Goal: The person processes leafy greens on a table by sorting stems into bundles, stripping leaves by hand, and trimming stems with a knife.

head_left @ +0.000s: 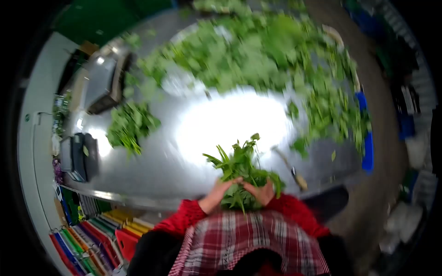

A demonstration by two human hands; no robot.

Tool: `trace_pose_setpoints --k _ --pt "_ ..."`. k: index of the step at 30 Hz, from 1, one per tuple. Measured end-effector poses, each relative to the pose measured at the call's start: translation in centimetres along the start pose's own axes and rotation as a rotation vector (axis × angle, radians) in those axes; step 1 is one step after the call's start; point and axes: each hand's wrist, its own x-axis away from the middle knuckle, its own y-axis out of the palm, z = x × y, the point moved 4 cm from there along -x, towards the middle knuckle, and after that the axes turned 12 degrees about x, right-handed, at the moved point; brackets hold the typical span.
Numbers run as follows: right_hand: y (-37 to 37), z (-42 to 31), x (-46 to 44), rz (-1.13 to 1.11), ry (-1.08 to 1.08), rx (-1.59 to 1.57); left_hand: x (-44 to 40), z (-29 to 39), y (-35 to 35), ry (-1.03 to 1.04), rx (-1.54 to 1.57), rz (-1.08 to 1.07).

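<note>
A leafy green bunch is held between my two hands at the table's front edge, close to the plaid apron. My left hand wraps round its left side and my right hand its right side, with the thumbs close together in front. Stems and leaves stick out above and below the hands. Just right of the bunch, a tool with a light handle lies on the metal table. Another green bunch lies farther left on the table.
A large heap of loose greens covers the back and right of the table. At the left stand a metal box-like device and a small dark device. A blue container is at the right edge. Colourful folders sit below left.
</note>
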Motion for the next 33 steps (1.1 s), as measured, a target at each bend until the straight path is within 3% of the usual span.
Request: trace_pose_setpoints --k 1,2,3,4,5,6,7,8,9,11,12,14,15,16,17,18,19,21,22,23,24,27,29,31,33 --pt "0.7 1.4 -1.2 -0.053 0.325 -0.018 -1.8 -2.0 -1.9 -0.11 0.096 0.019" --pt "1.1 3.0 -2.2 -0.019 -0.003 -0.117 -3.1 -3.9 -2.6 -0.224 0.203 0.046" --pt "1.1 0.6 -1.1 0.076 -0.18 -0.062 -2.1 -0.2 -0.9 -0.096 0.066 0.113" --pt "0.8 -0.9 0.5 0.089 -0.306 -0.084 -1.2 1.6 0.3 -0.16 0.053 0.037" --pt "0.2 -1.8 1.0 0.025 -0.266 -0.086 -1.3 2.6 0.7 -0.234 0.089 -0.032" --pt "-0.1 -1.9 0.7 -0.016 -0.22 -0.096 -2.6 1.1 0.0 -0.232 0.069 0.061" --pt "0.4 0.4 -1.7 0.025 -0.042 -0.13 -3.9 -0.4 -0.9 -0.231 0.051 0.154" --pt "1.1 3.6 -4.0 0.075 0.151 -0.161 -5.5 -2.3 -2.0 -0.391 0.368 0.315" --pt "1.1 3.6 -3.4 0.124 -0.037 -0.018 -5.6 -3.5 -2.5 -0.33 0.335 0.306" --pt "0.8 2.2 -4.2 0.141 -0.362 0.303 -6.1 0.1 -2.0 0.08 -0.241 -0.12" --pt "1.3 1.4 -3.4 0.066 -0.434 0.326 -4.8 3.1 -1.4 -0.066 -0.019 -0.082" --pt "2.9 -4.2 -2.7 -0.061 -0.54 0.195 -6.8 6.1 -6.1 -0.004 -0.262 -0.031" --pt "4.2 -5.9 -2.7 -0.083 -0.721 0.207 -5.8 9.3 -6.5 0.086 -0.277 -0.178" --pt "4.5 -6.9 -2.0 -0.092 -0.779 0.362 -4.9 12.0 -7.3 0.052 -0.392 -0.23" --pt "5.4 -6.0 -2.0 -0.43 -0.648 0.398 -3.3 13.8 -6.9 0.025 -0.477 -0.337" --pt "6.1 -4.3 -1.2 -0.444 -0.556 0.613 -1.9 12.3 -7.6 -0.104 -0.497 -0.317" --pt "4.8 -5.0 1.2 -0.708 -0.479 0.189 -0.5 10.9 -8.4 -0.232 -0.52 -0.296" --pt "3.7 -5.2 2.7 -0.84 -0.039 0.7 3.3 6.4 -6.5 -0.488 -0.472 -0.281" --pt "3.6 -2.9 2.9 -0.812 -0.127 0.28 4.4 3.8 -6.4 -0.369 -0.306 -0.193" --pt "3.2 -2.0 2.4 -0.601 -0.341 0.216 4.7 2.2 -6.7 -0.255 -0.137 -0.093" --pt "2.6 -1.1 2.2 -0.43 -0.387 0.191 4.9 1.6 -5.9 -0.302 -0.127 -0.109" --pt "0.0 1.3 2.3 -0.345 -0.291 0.133 4.9 3.3 -3.0 -0.267 0.048 0.008" --pt "-2.0 0.8 2.7 -0.411 -0.045 0.141 4.8 3.2 -3.6 -0.276 0.074 0.018" --pt "-5.2 1.8 1.4 -0.252 -0.072 -0.11 4.6 2.9 -4.4 -0.26 0.041 -0.002" --pt "-10.0 1.0 0.3 0.157 -0.146 -0.546 4.6 2.5 -4.8 -0.246 0.028 -0.011"
